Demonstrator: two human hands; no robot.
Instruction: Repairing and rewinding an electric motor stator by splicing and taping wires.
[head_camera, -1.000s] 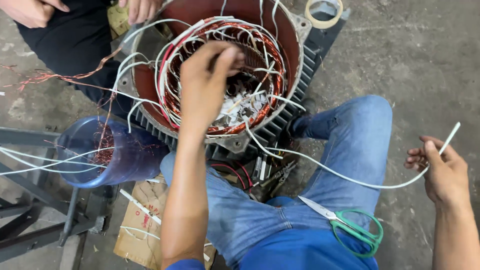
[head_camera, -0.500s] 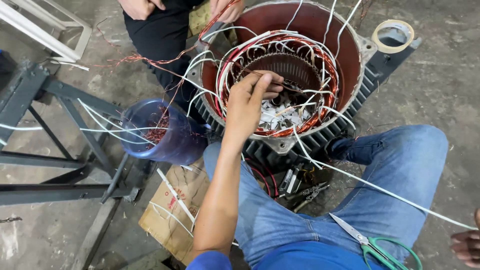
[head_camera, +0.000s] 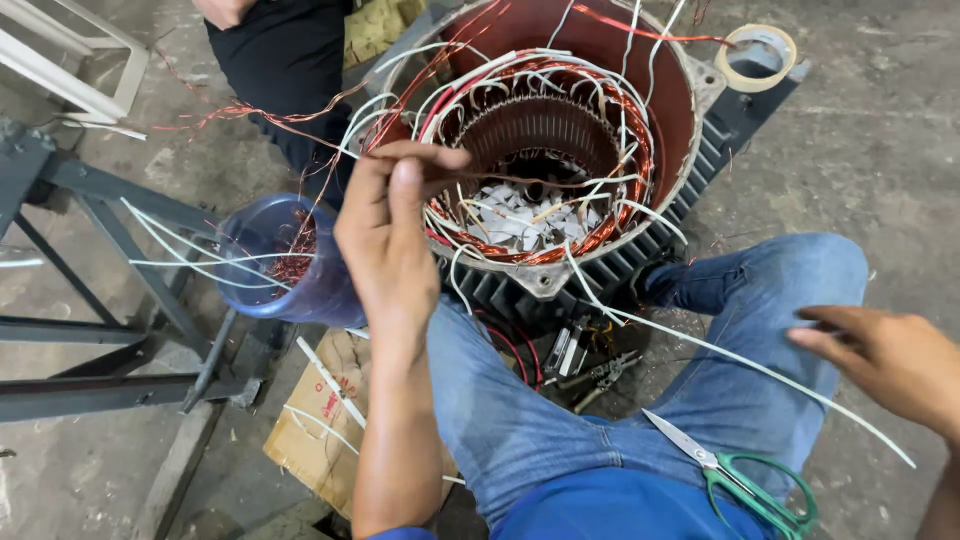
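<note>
The motor stator (head_camera: 545, 150) lies open-end-up on the floor just ahead of the person's knees, its copper winding ringed with loose white sleeving and red leads. The left hand (head_camera: 385, 235) hovers over the stator's near-left rim, fingers pinched shut on a thin wire that runs across into the winding. The right hand (head_camera: 895, 360) sits well to the right of the stator, fingers loosely spread and gripping nothing; the long white sleeve (head_camera: 740, 365) that trails from the stator's near rim passes just below it.

A sharp tug on that thin wire could, I think, nick its enamel against the core or drag neighbouring turns out of place. The slack sleeve could snag the green-handled scissors (head_camera: 735, 475) resting on the lap.

Half a second ago the left hand was reaching down inside the winding; now it is lifted back to the rim. The right hand, then barely at the frame's edge, has come in closer.
</note>
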